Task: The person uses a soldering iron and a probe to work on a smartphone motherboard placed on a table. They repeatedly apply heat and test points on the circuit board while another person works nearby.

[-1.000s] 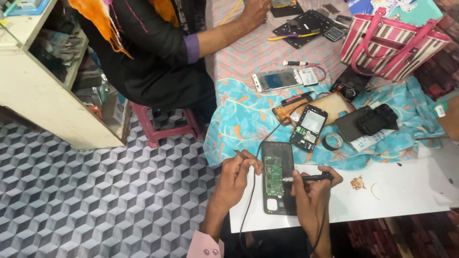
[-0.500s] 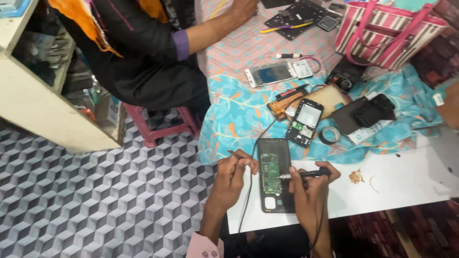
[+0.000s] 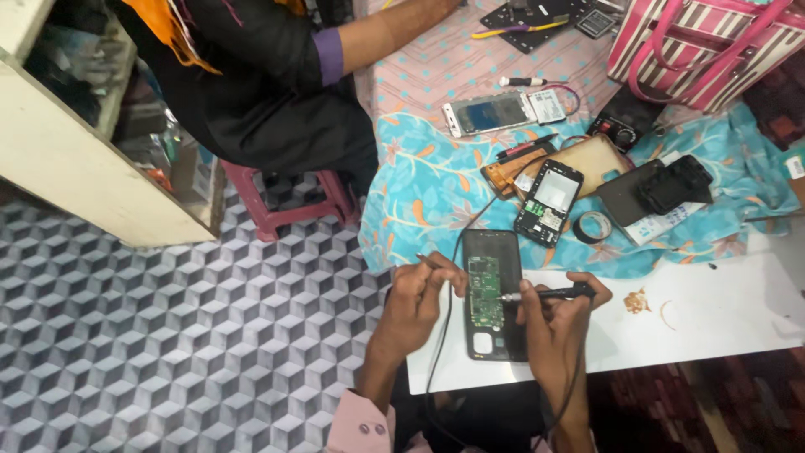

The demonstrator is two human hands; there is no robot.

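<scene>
Floor (image 3: pixel 168 335): grey cube-pattern tiles, left half of view. Cream shelf unit (image 3: pixel 75 176) far left.

Surface (image 3: pixel 721 319): white top, near right; far part covered w/ turquoise floral cloth (image 3: pixel 419 184), pink dotted cloth (image 3: pixel 436 75) beyond it.

Second person: black sleeve (image 3: pixel 260 75) w/ purple cuff, seated far left on a red stool (image 3: pixel 285 205), forearm reaching onto the pink cloth. Not the wearer's.

Pink striped bag (image 3: pixel 696 50), far right corner.

Opened phone (image 3: pixel 493 294): black, back off, green circuit board exposed, lying flat on the surface near its left edge, far end overlapping the turquoise cloth. Between both hands.

Left hand (image 3: pixel 415 302): just left of the opened phone, grip narrow, fingers pinched on a thin tool, prob. tweezers (image 3: pixel 429 262), tip towards the phone's left edge. Contact w/ board – cannot tell.

Right hand (image 3: pixel 553 323): just right of the phone, grip closed round a black soldering iron (image 3: pixel 545 294), held approx. level, tip over the board's right side. Black cable (image 3: pixel 453 277) runs along the phone's left side.

Misc on turquoise cloth, far of the hands: small keypad phone (image 3: pixel 549 201), white-framed phone (image 3: pixel 490 113), black case (image 3: pixel 671 184), tape roll (image 3: pixel 595 226)

Brown residue (image 3: pixel 637 300) on the white top, right of the right hand
</scene>
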